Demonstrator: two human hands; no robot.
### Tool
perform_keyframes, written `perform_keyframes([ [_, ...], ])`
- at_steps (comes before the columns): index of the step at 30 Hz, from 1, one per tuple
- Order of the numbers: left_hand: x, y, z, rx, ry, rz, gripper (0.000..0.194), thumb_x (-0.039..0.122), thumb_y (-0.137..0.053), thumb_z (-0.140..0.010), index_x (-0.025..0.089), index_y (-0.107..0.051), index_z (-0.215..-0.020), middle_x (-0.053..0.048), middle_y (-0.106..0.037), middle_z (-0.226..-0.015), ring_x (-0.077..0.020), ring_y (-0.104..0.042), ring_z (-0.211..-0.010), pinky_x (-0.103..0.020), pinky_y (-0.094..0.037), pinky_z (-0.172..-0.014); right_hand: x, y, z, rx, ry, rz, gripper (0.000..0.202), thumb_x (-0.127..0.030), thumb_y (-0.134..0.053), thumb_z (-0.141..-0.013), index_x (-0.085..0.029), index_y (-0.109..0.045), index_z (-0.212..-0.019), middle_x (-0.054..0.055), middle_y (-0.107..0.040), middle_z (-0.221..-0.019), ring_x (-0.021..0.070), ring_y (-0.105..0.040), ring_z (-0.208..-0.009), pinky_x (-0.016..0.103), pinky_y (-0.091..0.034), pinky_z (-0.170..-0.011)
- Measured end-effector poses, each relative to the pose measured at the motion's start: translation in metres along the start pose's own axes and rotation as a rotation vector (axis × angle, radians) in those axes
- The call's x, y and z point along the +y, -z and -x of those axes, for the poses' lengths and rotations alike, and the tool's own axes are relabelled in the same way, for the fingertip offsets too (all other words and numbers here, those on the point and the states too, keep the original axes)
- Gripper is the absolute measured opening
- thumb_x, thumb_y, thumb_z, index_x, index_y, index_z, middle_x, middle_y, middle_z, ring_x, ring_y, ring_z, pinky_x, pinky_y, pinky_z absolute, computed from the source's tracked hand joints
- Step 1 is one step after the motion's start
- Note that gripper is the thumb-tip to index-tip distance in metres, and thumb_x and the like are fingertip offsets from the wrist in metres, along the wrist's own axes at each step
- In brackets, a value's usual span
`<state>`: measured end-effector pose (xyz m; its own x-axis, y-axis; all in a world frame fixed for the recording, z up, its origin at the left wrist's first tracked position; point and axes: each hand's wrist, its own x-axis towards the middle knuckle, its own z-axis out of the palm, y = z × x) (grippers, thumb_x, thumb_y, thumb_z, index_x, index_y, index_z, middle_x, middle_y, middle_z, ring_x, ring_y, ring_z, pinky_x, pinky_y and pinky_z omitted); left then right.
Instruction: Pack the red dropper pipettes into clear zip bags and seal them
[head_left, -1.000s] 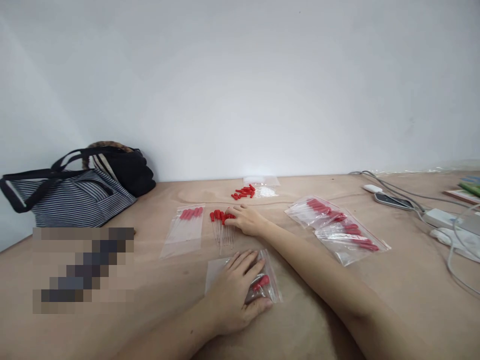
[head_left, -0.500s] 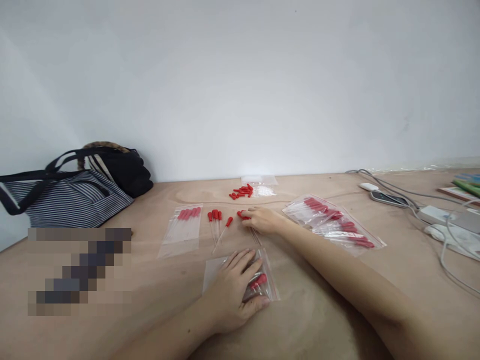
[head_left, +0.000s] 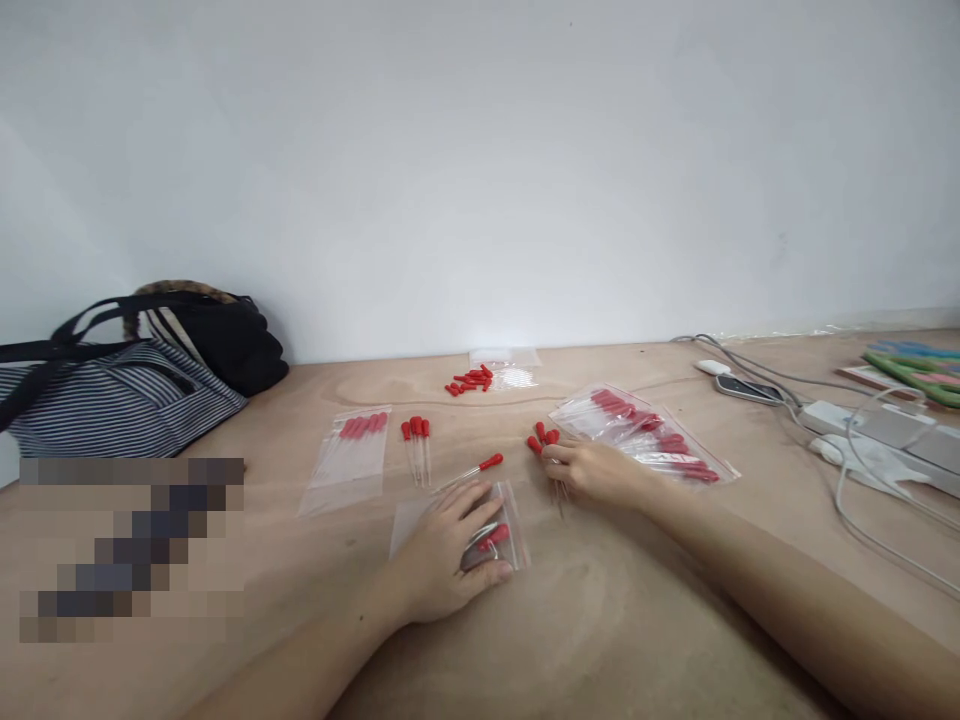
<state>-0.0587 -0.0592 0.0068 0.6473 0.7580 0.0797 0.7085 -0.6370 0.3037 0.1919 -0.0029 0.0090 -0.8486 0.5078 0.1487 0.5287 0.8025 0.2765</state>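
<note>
My left hand lies flat with fingers spread on a clear zip bag, and a red bulb shows through the plastic beside my thumb. To the right, the fingers of my right hand are closed round several glass droppers with red rubber bulbs, their thin tubes pointing down toward me. A single dropper rests just beyond my left fingertips. Further left, several loose droppers lie side by side. Next to them is a flat zip bag with red-bulbed droppers in it.
Overlapping bags of droppers lie beyond my right hand. Loose red bulbs and glass tubes sit near the wall. A striped bag stands at left; a phone, cables and a power strip occupy the right.
My right hand has drawn the droppers to the right, away from the others. The single dropper has swung flatter, its bulb now further right. My left hand stays on the bag.
</note>
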Motion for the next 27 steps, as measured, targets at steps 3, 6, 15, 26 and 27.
perform_keyframes([
  [3,-0.009,0.002,-0.006,-0.007,0.031,-0.005,0.062,0.047,-0.057,-0.077,0.016,-0.042,-0.128,-0.014,-0.037,-0.137,-0.0307,-0.032,-0.126,-0.048,-0.032,-0.1,-0.008,0.002,0.007,0.005,-0.021,-0.019,0.018,-0.011,-0.044,-0.084,-0.014,-0.061,-0.077,0.009,-0.057,-0.091,0.0169,-0.053,-0.078,0.03,-0.041,-0.07],
  [6,-0.017,0.001,-0.011,0.013,0.081,-0.014,0.061,0.047,-0.055,-0.077,0.017,-0.042,-0.129,-0.014,-0.034,-0.138,-0.0315,-0.029,-0.127,-0.047,-0.032,-0.1,-0.015,0.003,0.011,0.028,-0.024,-0.015,0.021,-0.012,-0.041,-0.087,-0.014,-0.06,-0.079,0.009,-0.057,-0.094,0.0162,-0.053,-0.077,0.03,-0.04,-0.07],
  [15,-0.016,-0.002,-0.011,0.037,0.105,-0.022,0.059,0.045,-0.052,-0.08,0.015,-0.04,-0.13,-0.013,-0.034,-0.139,-0.0299,-0.028,-0.128,-0.046,-0.029,-0.102,-0.025,-0.002,0.01,0.135,0.078,-0.017,0.026,-0.013,-0.034,-0.09,-0.014,-0.06,-0.086,0.007,-0.058,-0.083,0.0145,-0.051,-0.072,0.028,-0.041,-0.07],
  [26,0.003,-0.001,0.0,-0.044,0.043,0.049,0.062,0.045,-0.052,-0.08,0.015,-0.037,-0.132,-0.015,-0.032,-0.139,-0.031,-0.027,-0.128,-0.05,-0.029,-0.101,-0.029,-0.007,0.011,0.332,0.009,-0.32,0.027,-0.011,-0.034,-0.086,-0.015,-0.057,-0.101,0.011,-0.061,-0.093,0.0156,-0.057,-0.083,0.028,-0.047,-0.073],
  [27,0.003,-0.002,0.001,-0.037,0.04,0.055,0.061,0.045,-0.052,-0.08,0.015,-0.037,-0.131,-0.014,-0.032,-0.139,-0.0312,-0.027,-0.128,-0.051,-0.029,-0.101,-0.029,-0.007,0.012,0.387,-0.011,-0.349,0.027,-0.012,-0.035,-0.086,-0.015,-0.056,-0.102,0.012,-0.061,-0.096,0.0162,-0.057,-0.086,0.029,-0.047,-0.074],
])
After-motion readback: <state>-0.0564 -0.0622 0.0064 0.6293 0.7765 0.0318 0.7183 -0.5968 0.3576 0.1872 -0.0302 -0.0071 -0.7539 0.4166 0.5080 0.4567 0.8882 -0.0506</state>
